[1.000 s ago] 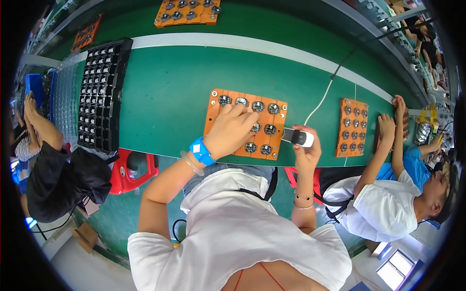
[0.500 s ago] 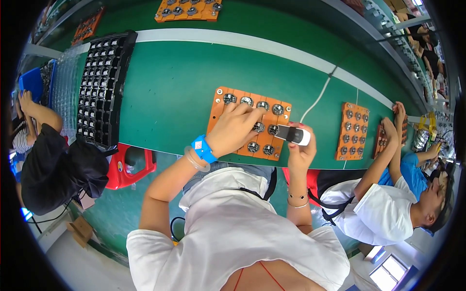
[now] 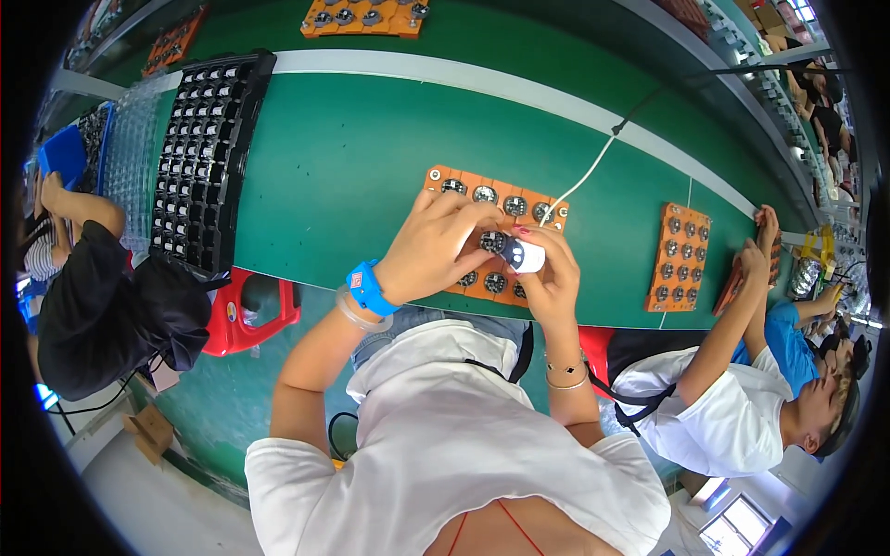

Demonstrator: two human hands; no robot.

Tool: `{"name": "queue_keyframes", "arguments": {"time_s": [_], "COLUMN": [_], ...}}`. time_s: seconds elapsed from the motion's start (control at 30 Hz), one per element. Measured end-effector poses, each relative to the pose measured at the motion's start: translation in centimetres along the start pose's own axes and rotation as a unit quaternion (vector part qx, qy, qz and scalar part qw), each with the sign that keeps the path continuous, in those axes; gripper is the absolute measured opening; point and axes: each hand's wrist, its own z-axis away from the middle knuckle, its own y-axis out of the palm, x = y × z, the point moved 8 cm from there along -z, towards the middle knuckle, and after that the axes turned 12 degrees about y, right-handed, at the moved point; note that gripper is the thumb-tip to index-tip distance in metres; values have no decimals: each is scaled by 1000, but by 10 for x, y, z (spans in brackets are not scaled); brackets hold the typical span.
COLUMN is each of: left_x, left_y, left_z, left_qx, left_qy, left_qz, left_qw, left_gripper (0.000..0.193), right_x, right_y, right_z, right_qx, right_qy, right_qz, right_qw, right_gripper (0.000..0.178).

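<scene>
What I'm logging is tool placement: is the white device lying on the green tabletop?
No, the white device is held in the right hand, over the orange board.

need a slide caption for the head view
Above an orange tray, the left hand holds a round part beside a white device in the right hand.

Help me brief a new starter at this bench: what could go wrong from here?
The round part pinched in the left hand could slip and drop onto the tray below it.

The white device in the right hand is touching that part or nearly so; a jolt might scratch it or catch a fingertip.

The cord passes over the tray's far right corner, so it might snag there if the right hand moves.
</scene>
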Motion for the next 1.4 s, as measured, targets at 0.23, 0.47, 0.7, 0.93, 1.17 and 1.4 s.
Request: {"name": "queue_keyframes", "arguments": {"time_s": [0.23, 0.47, 0.7, 0.93, 1.17, 1.4], "left_x": [17, 36, 8, 32, 6, -2], "left_y": [5, -15, -26, -18, -22, -18], "left_z": [11, 33, 17, 35, 61, 61], "left_qx": [39, 62, -23, -11, 42, -6], "left_qy": [-46, -68, -26, -85, -42, -42], "left_qz": [-24, -58, -23, -29, -37, 0], "left_qw": [998, 994, 999, 996, 998, 999], "left_gripper": [49, 49, 46, 47, 38, 32], "right_x": [-6, 7, 15, 5, 20, 17], "right_y": [-17, 2, 25, 6, 0, 25], "right_z": [8, -3, -11, 2, 26, 29], "right_qx": [-72, 18, 37, -43, 5, 59], "right_qy": [24, 2, -4, 13, -25, -14], "right_qz": [-135, -43, -38, -138, -95, 6], "right_qw": [988, 999, 999, 989, 995, 998], "right_gripper": [36, 38, 38, 38, 42, 38]}}
